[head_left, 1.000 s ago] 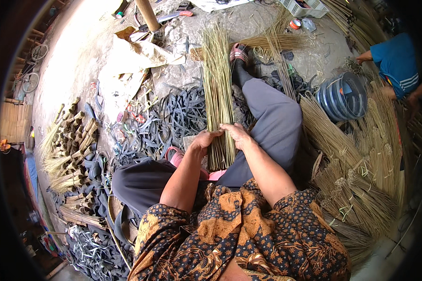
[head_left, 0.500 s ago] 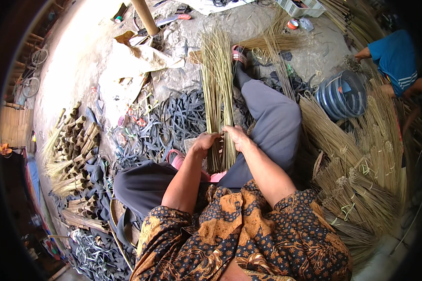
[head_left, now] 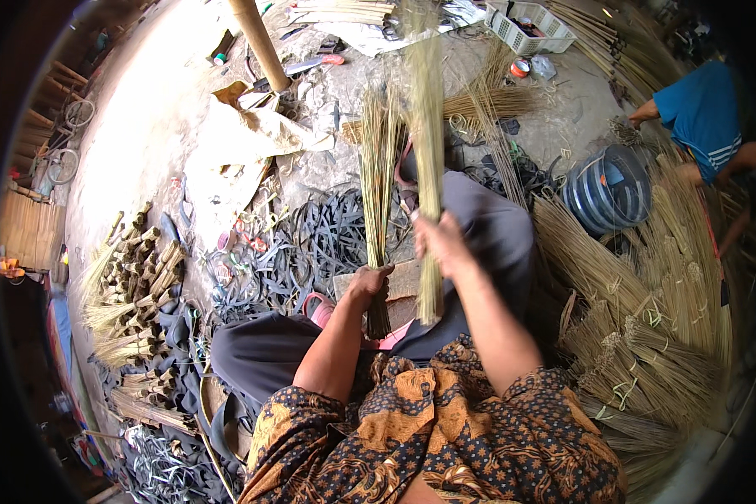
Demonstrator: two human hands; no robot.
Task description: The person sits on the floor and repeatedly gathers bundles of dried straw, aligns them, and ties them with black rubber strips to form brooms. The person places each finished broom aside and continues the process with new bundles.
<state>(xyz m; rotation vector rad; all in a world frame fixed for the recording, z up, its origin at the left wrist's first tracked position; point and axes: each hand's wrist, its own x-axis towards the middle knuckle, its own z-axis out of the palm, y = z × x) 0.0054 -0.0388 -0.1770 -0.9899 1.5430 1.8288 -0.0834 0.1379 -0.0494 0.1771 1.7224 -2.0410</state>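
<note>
Two bundles of thin, stiff yet springy, light straw-coloured sticks are held upright over the lap, left hand (head_left: 370,281) closed around one bundle (head_left: 379,181) near its base, right hand (head_left: 439,244) closed around the other (head_left: 428,143) mid-length.

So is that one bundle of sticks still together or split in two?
Split: the left hand grips one bunch of sticks, the right hand another bunch, apart.

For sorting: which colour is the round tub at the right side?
Blue, seen in the head view: tub.
</note>
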